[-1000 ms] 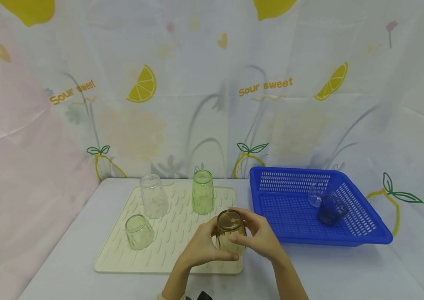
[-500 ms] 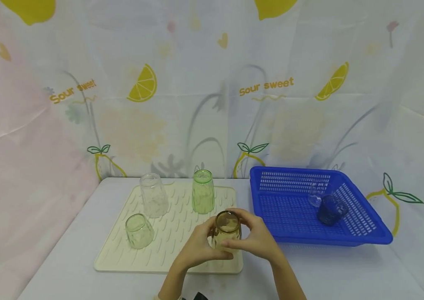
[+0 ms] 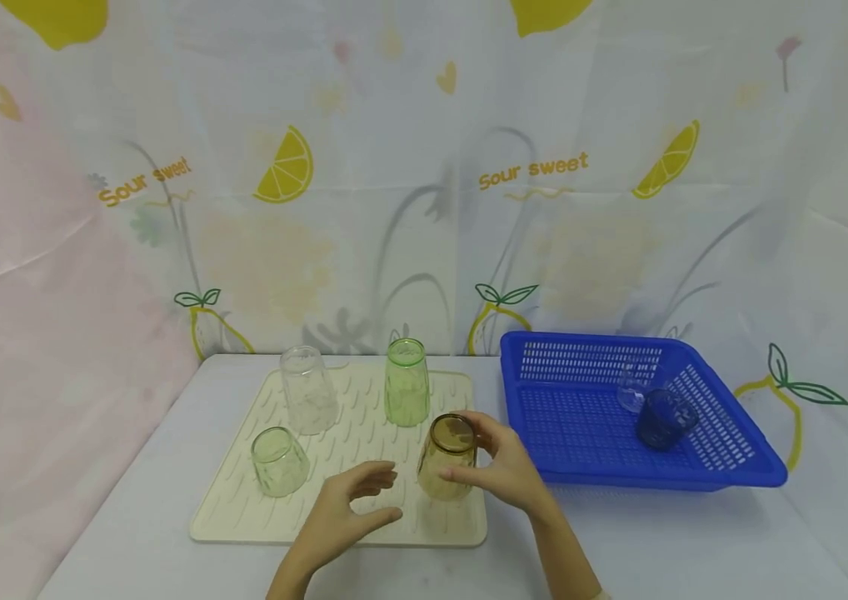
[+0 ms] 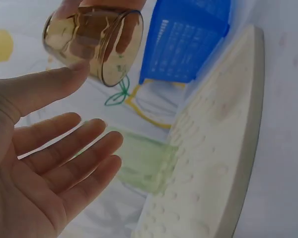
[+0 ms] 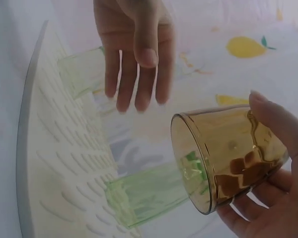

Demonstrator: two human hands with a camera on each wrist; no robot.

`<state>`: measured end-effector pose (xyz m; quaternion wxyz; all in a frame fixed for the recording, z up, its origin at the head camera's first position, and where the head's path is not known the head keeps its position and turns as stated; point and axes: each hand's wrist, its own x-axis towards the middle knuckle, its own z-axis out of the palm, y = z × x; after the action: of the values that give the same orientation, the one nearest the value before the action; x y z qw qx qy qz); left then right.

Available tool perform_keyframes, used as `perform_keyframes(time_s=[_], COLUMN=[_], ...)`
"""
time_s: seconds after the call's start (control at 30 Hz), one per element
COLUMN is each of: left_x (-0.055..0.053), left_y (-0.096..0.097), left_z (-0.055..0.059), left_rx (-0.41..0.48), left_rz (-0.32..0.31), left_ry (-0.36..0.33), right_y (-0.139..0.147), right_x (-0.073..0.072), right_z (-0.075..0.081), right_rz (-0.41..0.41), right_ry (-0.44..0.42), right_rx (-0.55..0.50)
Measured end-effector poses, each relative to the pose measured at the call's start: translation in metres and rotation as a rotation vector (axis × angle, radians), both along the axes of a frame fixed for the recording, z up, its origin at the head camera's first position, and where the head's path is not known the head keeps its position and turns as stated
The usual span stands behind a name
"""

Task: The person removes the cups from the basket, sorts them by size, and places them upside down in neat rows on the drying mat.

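Observation:
My right hand [image 3: 506,471] grips an amber glass [image 3: 445,458] from its right side, thumb in front and fingers behind. The glass hangs upside down, slightly tilted, its mouth facing the cream drying mat [image 3: 341,450]; the right wrist view shows a gap between rim and mat. Apart from it, on the left, my left hand [image 3: 341,508] holds nothing, its fingers extended and thumb spread. On the mat stand a tall clear glass [image 3: 309,392], a tall green glass [image 3: 406,383] and a short pale green glass [image 3: 279,462].
A blue plastic basket [image 3: 656,478] stands to the right of the mat. Inside it, at the right, are a dark blue glass [image 3: 665,419] and a clear glass [image 3: 631,387]. A lemon-print cloth [image 3: 394,250] hangs behind the table.
My left hand has let go of the amber glass and moved left and down. The right hand still holds the glass, now slightly further left and tilted.

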<state>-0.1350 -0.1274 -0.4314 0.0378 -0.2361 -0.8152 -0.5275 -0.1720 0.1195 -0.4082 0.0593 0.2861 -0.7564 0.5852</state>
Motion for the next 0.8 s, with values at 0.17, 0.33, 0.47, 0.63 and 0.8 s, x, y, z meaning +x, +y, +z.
perform_keyframes(time_s=[0.17,0.33,0.47,0.63,0.8], left_x=[0.017,0.028,0.036,0.043,0.043], left_y=[-0.029,-0.059,-0.083,-0.109,-0.132], left_z=[-0.002,-0.004,-0.012,-0.024,-0.032], left_rx=[-0.001,-0.036,-0.090,-0.225,-0.360], left_rz=[0.183,0.389,0.522,0.701,0.783], left_ry=[0.076,0.146,0.175,0.143,-0.023], right_y=[-0.007,-0.019,-0.031,-0.045,-0.057], right_x=[-0.009,-0.015,-0.019,-0.026,-0.032], right_z=[-0.008,-0.012,-0.016,-0.022,-0.028], right_rz=[0.014,0.036,0.062,0.082,0.088], right_ry=[-0.024,-0.056,-0.085,-0.134,-0.152], right_rx=[-0.034,-0.056,-0.052,-0.049,-0.043])
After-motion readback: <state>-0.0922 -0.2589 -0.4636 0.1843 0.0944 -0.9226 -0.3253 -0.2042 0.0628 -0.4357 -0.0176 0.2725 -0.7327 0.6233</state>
